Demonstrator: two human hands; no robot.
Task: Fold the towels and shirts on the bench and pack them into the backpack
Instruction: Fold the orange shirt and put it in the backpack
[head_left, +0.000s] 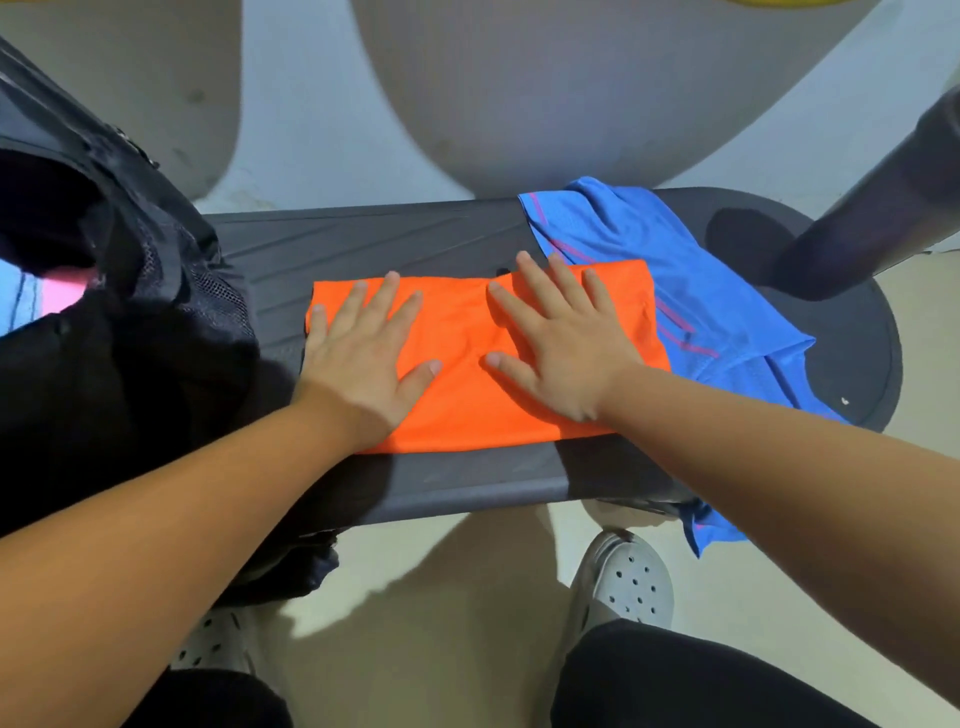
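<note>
- Both hands lay flat on the orange shirt (467, 410), folded into a compact rectangle at mid-bench (363, 234). Left hand (363, 358) pressed its left half, right hand (561, 348) its right half.
- Fingers of both were straight and spread apart, palms down; nothing gripped.
- Blue shirt (675, 270) lay unfolded just right of the orange one, its near edge tucked under it and a corner hanging off the bench front.
- Backpack (130, 291) stood open at the bench's left end, just beside the orange fold; pink and pale-blue cloth showed inside.
- Step in hand, as judged: smoothing the fold before packing.
- To do it well: sweep palms outward from the centre to push out air and creases, keep the edges square, then slide fingers under both short ends and lift level so the layers did not slip apart.
- Risk: dragging the blue shirt along on the lift.
</note>
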